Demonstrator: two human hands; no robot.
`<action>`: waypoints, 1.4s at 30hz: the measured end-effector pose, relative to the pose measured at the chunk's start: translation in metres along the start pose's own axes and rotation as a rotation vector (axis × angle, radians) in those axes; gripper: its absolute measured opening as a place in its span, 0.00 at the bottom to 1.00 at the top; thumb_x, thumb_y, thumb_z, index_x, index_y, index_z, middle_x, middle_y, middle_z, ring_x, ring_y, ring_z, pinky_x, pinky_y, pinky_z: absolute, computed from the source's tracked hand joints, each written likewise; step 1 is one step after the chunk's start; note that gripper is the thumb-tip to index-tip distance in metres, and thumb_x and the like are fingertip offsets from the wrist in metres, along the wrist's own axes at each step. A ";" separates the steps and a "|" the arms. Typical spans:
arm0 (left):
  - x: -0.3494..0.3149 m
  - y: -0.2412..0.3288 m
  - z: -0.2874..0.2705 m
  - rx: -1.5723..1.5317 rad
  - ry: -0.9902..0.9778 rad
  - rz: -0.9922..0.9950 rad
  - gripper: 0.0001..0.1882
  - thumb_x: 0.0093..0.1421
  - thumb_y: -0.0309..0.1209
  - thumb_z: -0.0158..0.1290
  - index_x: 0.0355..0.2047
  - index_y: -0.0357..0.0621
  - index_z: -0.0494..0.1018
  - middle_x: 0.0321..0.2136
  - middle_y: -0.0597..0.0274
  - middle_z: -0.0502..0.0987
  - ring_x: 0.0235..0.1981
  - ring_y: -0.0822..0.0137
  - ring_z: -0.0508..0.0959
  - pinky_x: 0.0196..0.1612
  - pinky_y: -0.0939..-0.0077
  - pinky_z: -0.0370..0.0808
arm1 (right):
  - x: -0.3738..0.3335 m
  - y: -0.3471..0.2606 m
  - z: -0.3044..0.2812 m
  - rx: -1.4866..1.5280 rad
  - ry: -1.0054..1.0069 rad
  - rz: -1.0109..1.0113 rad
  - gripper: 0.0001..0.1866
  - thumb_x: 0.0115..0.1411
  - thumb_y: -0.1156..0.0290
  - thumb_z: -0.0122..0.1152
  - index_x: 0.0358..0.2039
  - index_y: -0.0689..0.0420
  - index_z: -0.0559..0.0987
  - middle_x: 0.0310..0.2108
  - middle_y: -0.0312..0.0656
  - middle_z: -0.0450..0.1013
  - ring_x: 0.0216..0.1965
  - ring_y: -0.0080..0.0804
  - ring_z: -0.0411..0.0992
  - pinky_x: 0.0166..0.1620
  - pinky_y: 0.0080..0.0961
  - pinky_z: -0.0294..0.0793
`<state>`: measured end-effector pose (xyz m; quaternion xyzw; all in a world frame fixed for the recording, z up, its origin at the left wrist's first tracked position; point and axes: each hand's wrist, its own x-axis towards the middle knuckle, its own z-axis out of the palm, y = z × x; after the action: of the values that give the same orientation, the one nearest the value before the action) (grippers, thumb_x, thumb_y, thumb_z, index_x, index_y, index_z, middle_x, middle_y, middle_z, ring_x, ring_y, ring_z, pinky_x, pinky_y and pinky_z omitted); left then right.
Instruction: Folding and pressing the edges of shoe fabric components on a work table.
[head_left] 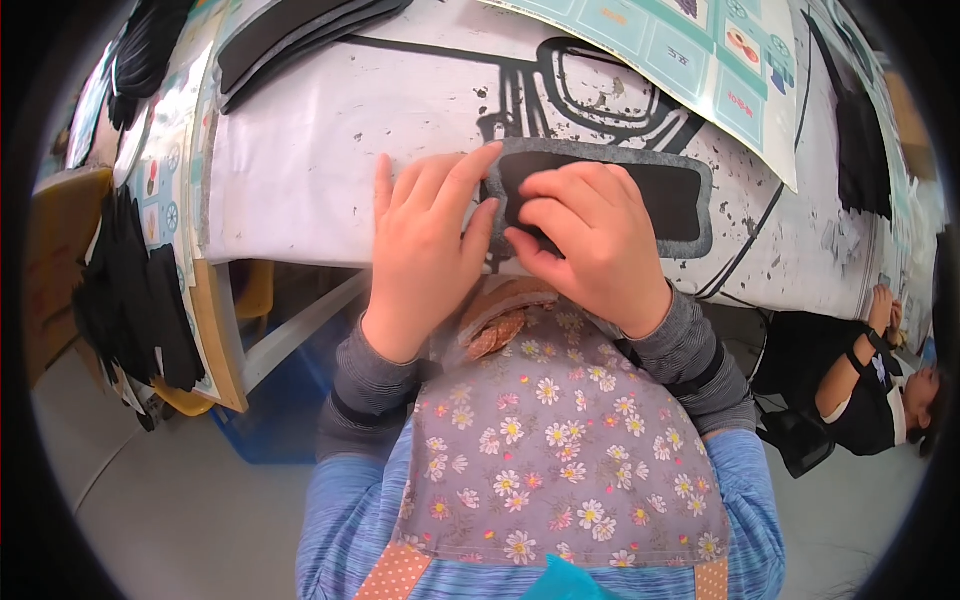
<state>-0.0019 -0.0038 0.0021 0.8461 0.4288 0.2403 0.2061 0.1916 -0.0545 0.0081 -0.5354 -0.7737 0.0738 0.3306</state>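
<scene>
- Head view, centre of frame: we see the left hand (425,245) lying flat, fingers spread and together on nothing, pressing the left end of a black rounded patch (640,195) with a grey border; likely pinning it so it cannot slide.
- Right hand (590,240) has fingertips pinched on the patch's left edge, seemingly smoothing or seating it.
- The patch lies on the counter (300,170), on white sheeting printed with black outlines.
- Upper left: stack of black pieces (300,35). Upper right: pale blue printed chart (700,50).
- Lower right: another person (870,385) sitting on the floor.
- Bottom: floral apron (550,450).
</scene>
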 end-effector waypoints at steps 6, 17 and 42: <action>-0.004 0.002 -0.001 0.016 -0.004 -0.015 0.24 0.63 0.25 0.58 0.61 0.51 0.75 0.47 0.64 0.79 0.53 0.58 0.77 0.72 0.36 0.52 | -0.011 0.012 -0.004 0.239 0.182 0.073 0.10 0.49 0.82 0.69 0.30 0.58 0.76 0.36 0.39 0.76 0.34 0.38 0.74 0.39 0.32 0.73; -0.013 -0.005 -0.004 0.079 0.051 0.002 0.25 0.60 0.27 0.61 0.59 0.55 0.76 0.48 0.65 0.78 0.53 0.59 0.77 0.69 0.34 0.58 | -0.012 0.018 -0.010 0.301 0.088 0.028 0.16 0.54 0.66 0.77 0.34 0.54 0.76 0.48 0.41 0.76 0.48 0.43 0.73 0.53 0.38 0.71; -0.019 -0.015 -0.010 0.047 0.095 0.012 0.15 0.57 0.28 0.67 0.45 0.56 0.85 0.46 0.61 0.75 0.50 0.54 0.75 0.68 0.40 0.65 | -0.006 0.007 -0.003 0.015 -0.144 0.059 0.24 0.47 0.57 0.80 0.44 0.47 0.81 0.62 0.38 0.70 0.68 0.48 0.62 0.68 0.59 0.60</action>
<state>-0.0268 -0.0097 -0.0026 0.8409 0.4384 0.2715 0.1642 0.1998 -0.0575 0.0050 -0.5489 -0.7786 0.1278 0.2760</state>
